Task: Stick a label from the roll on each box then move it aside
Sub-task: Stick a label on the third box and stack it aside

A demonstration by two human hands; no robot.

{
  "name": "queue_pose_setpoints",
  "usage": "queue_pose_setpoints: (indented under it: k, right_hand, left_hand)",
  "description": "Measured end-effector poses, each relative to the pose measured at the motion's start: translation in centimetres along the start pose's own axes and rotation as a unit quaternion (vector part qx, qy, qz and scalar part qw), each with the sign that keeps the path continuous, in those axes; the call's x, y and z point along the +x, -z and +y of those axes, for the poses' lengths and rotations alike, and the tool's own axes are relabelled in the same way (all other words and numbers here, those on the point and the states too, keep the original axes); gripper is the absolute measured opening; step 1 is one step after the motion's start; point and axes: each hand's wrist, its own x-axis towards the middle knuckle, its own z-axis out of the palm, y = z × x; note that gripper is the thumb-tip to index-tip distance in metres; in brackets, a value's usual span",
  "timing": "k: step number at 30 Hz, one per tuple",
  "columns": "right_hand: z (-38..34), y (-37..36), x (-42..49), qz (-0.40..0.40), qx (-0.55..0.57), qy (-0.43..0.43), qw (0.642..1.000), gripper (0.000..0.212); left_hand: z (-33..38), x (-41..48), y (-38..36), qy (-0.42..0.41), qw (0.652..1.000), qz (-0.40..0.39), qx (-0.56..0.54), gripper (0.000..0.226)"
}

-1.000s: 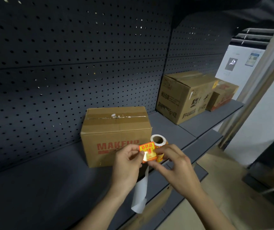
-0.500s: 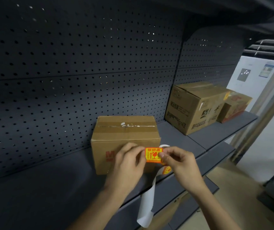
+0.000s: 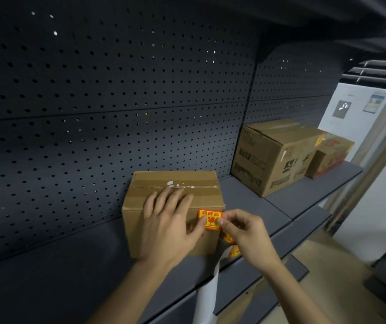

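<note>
Brown carton well right of box

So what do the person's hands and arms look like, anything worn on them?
Nothing worn that shows. The left hand and right hand are bare: no gloves, rings or watch. The left forearm and right forearm are bare too, with no sleeve in view down to the frame edge.

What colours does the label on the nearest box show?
The label is yellow with an orange-red border and red print; head view.
</note>
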Motion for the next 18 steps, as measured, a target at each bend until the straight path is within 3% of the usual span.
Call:
queue_pose_setpoints:
  k: [12,18]
  right_hand:
    - [0.3,-0.8,0.0,0.058,-0.015,-0.023,0.998,0.008]
    - [0.3,-0.4,-0.3,0.099,-0.116,0.008,0.988,0.013]
  left_hand:
    - [0.1,0.2,-1.9,0.004,0.997,0.071,0.022,0.038]
    - [0.1,0.2,-2.0,0.004,0.996,0.081,0.024,0.037]
